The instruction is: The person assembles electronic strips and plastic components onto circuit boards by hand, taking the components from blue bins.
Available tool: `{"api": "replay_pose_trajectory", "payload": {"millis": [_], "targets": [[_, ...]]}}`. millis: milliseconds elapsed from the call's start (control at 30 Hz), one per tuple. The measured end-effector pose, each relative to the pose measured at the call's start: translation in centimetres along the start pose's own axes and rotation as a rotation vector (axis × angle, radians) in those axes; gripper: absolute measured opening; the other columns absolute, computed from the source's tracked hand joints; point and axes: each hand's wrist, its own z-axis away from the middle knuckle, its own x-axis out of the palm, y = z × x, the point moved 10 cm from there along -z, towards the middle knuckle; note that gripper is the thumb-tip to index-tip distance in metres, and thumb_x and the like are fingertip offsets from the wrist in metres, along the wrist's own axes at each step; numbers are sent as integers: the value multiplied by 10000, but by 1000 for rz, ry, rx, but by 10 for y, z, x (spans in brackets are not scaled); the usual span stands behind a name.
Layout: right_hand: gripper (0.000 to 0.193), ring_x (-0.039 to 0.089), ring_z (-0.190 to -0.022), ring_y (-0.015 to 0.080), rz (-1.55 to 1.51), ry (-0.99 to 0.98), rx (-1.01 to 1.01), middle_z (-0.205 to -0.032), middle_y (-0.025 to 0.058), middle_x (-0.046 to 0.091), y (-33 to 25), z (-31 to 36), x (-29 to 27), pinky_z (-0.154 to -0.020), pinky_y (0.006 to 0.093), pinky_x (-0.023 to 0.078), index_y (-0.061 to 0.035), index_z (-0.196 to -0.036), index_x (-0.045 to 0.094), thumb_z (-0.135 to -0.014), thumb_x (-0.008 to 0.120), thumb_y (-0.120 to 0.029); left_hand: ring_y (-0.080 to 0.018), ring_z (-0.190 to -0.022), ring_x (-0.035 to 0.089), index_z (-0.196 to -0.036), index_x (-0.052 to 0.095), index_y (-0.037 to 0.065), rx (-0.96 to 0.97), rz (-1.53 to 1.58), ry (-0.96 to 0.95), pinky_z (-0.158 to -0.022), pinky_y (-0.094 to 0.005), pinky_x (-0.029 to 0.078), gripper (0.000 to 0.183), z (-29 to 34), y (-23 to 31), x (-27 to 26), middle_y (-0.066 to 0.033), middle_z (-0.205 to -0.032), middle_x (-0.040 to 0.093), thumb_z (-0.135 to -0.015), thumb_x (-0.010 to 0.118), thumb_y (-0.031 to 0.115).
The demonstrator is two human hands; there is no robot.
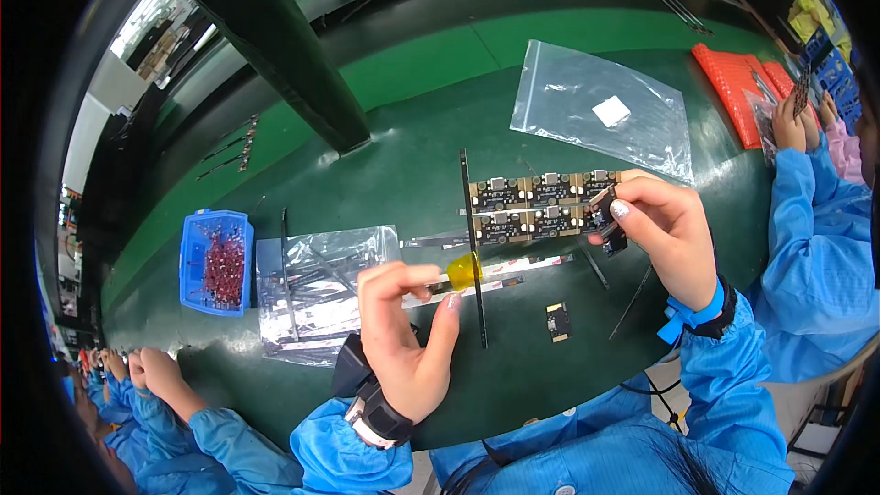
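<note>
The right hand (674, 229) is keeping thumb and index finger together, pinching a small black circuit board (599, 212) at the right end of the circuit-board panel (541, 206), with its wrist standing near and right of that panel. The left hand (399, 339) is curling nearer and to the left, its index finger pointing right and its thumb angling up toward a translucent yellow piece (465, 271); whether those fingertips are clamping it, one cannot tell. The yellow piece is overlapping a long black strip (473, 238) that is running near to far along the panel's left end. The panel is sitting above the green tabletop (513, 376), between the hands and farther off. A single circuit board (558, 322) is lying near, while a blue bin (187, 289) is holding reddish parts at the left
</note>
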Motion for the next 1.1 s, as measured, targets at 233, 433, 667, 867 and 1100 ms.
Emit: {"api": "replay_pose_trajectory", "payload": {"millis": [233, 433, 667, 867, 1100], "targets": [[122, 598, -792, 170, 0, -38, -33, -960, 112, 554, -7, 6, 9, -723, 271, 509, 99, -938, 578, -853, 509, 47, -122, -745, 508, -985, 563, -15, -79, -47, -42, -696, -237, 410, 210, -4, -7, 8, -75, -865, 577, -779, 593, -47], [118, 578, -821, 146, 39, -34, -69, -956, 106, 544, -8, 7, 12, -728, 253, 509, 102, -932, 580, -839, 517, 64, -113, -809, 541, -1037, 552, -40, -220, 63, -167, -749, -240, 425, 202, 2, -18, 18, -82, -901, 604, -836, 544, -26], [120, 547, -851, 117, 92, -51, 4, -937, 87, 538, 1, 5, 15, -712, 233, 489, 105, -931, 577, -829, 530, 65, -121, -836, 569, -1063, 537, -41, -451, 517, -237, -762, -249, 434, 191, 8, -33, 31, -95, -990, 622, -886, 498, 18], [106, 536, -839, 111, 70, -42, 12, -938, 82, 542, 7, 4, 10, -737, 234, 457, 105, -916, 577, -832, 535, 55, -133, -772, 536, -1059, 492, -15, -587, 755, -269, -719, -268, 435, 216, 11, -36, 42, -61, -884, 564, -854, 528, 44], [102, 538, -848, 115, 48, -48, 12, -939, 83, 544, 8, 5, 12, -738, 232, 449, 103, -914, 578, -834, 536, 55, -159, -729, 523, -1033, 430, 20, -504, 435, -296, -701, -310, 448, 310, 10, -33, 45, -45, -770, 495, -772, 593, -16]]}}
